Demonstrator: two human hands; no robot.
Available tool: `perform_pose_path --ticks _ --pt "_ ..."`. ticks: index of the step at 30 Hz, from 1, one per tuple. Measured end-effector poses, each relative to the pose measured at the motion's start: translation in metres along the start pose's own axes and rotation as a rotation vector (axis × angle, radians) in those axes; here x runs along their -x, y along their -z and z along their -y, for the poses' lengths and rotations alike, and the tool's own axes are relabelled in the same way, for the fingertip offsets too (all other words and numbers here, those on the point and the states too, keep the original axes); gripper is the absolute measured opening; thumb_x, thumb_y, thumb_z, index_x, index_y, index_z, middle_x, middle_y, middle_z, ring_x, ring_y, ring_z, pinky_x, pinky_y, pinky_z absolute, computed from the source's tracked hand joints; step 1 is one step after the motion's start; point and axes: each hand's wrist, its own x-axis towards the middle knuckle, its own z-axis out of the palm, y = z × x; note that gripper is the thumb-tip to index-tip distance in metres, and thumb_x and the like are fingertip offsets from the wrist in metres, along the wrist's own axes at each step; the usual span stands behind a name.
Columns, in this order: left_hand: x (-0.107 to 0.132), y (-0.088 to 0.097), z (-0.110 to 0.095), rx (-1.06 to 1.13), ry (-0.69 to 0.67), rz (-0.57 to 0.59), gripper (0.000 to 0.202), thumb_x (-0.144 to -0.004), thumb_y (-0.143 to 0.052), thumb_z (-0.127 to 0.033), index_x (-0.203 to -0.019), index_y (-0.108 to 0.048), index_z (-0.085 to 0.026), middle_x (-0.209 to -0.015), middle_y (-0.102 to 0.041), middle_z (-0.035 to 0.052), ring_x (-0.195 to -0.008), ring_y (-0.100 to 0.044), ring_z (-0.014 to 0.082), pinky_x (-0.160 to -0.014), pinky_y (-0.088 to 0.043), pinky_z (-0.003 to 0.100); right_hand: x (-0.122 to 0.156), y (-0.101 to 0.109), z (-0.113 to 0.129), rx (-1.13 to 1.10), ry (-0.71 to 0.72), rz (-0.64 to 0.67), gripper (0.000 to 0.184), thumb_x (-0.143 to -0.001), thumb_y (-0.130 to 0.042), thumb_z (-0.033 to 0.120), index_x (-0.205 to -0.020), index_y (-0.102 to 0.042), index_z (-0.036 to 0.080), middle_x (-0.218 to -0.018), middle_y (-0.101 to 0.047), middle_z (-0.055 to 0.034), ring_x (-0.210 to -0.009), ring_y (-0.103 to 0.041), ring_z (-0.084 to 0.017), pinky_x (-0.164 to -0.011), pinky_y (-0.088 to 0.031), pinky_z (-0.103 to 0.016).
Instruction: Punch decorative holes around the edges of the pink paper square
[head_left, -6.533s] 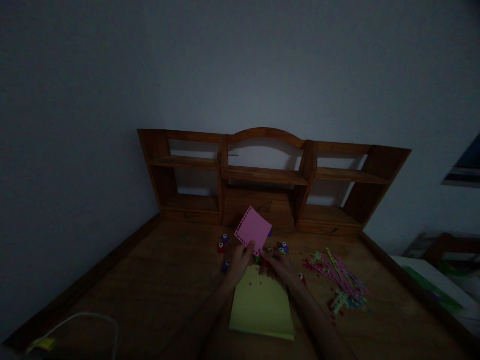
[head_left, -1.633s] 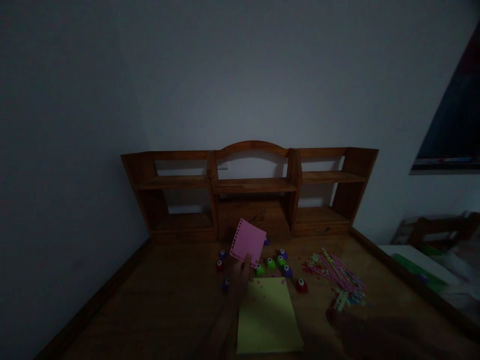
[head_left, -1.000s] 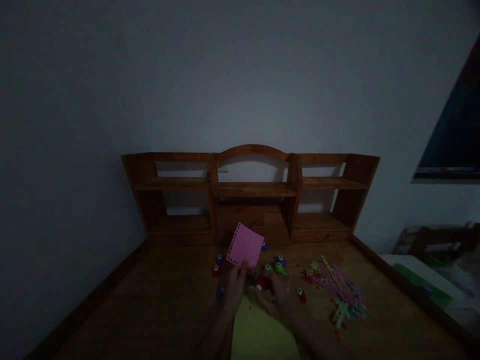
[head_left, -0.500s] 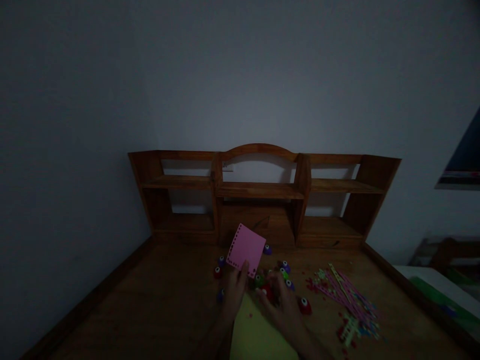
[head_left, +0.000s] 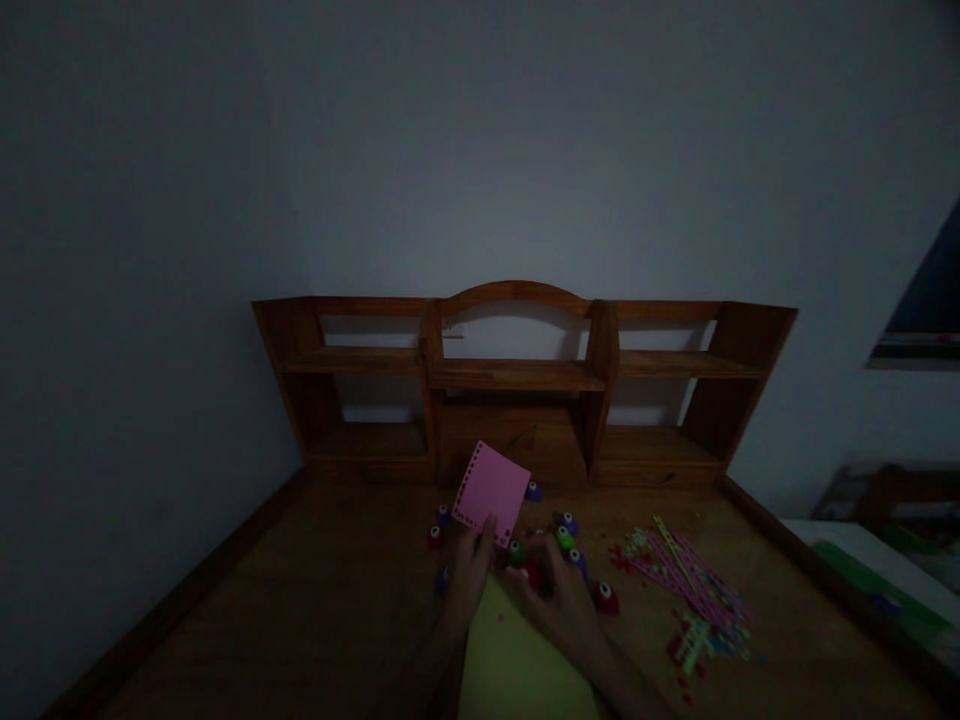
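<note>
My left hand (head_left: 472,562) is closed, thumb in front, on the lower edge of a pink sheet of paper (head_left: 492,494). Small punched holes line the sheet's left edge, and larger ones show near its lower right corner. My right hand (head_left: 556,592) is beside it, fingers curled and thumb apart from the fingertips. A red eye-shaped craft punch (head_left: 531,574) shows in that gap; whether the hand touches it is too dark to tell. Close by are a dark green punch (head_left: 515,551), a bright green punch (head_left: 564,539) and a purple punch (head_left: 577,560).
Yellow paper (head_left: 517,665) lies under my forearms. Pink and yellow strips (head_left: 690,575) with scattered punched bits cover the right side. Another red punch (head_left: 605,598) sits right of my hand. A wooden shelf unit (head_left: 517,376) stands along the back of the desk.
The view has tilted slightly, so everything sits a little higher. My right hand has shifted slightly; the pink sheet stays in my left hand.
</note>
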Motion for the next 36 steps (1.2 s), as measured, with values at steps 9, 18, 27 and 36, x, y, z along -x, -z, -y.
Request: perform_pose_path --ticks 9,18,27,36 --pt "-0.002 -0.004 0.009 0.048 0.015 0.020 0.058 -0.082 -0.042 -0.071 -0.057 -0.055 -0.019 -0.050 -0.054 0.0021 -0.057 -0.055 0.0198 -0.056 -0.041 0.028 0.001 -0.002 -0.004 0.018 -0.018 0.012 0.030 -0.087 -0.054 0.048 -0.103 -0.056 0.023 -0.083 -0.069 -0.0036 -0.068 -0.065 -0.018 -0.062 -0.051 -0.026" --pt "-0.004 -0.006 0.015 0.057 0.014 0.041 0.057 -0.084 -0.042 -0.068 -0.056 -0.048 -0.020 -0.047 -0.048 -0.0009 -0.049 -0.049 0.0164 -0.052 -0.036 0.027 0.000 0.000 0.002 0.048 -0.036 0.005 0.028 -0.086 -0.056 0.048 -0.101 -0.058 0.024 -0.088 -0.069 -0.0041 -0.074 -0.066 -0.020 -0.065 -0.051 -0.028" --pt "-0.001 -0.003 0.004 0.044 -0.001 0.005 0.055 -0.082 -0.045 -0.068 -0.061 -0.055 -0.018 -0.052 -0.054 0.0006 -0.056 -0.053 0.0176 -0.055 -0.039 0.026 0.002 0.000 0.002 0.035 -0.053 0.057 0.027 -0.086 -0.057 0.047 -0.101 -0.058 0.025 -0.087 -0.070 -0.0024 -0.074 -0.066 -0.019 -0.064 -0.051 -0.026" --pt "-0.001 -0.004 0.009 0.061 0.012 0.045 0.057 -0.083 -0.042 -0.069 -0.061 -0.054 -0.018 -0.049 -0.051 -0.0001 -0.053 -0.051 0.0173 -0.054 -0.037 0.026 0.003 -0.005 -0.003 0.071 -0.058 0.060 0.027 -0.084 -0.059 0.046 -0.101 -0.058 0.025 -0.091 -0.070 -0.0038 -0.081 -0.067 -0.020 -0.069 -0.051 -0.029"
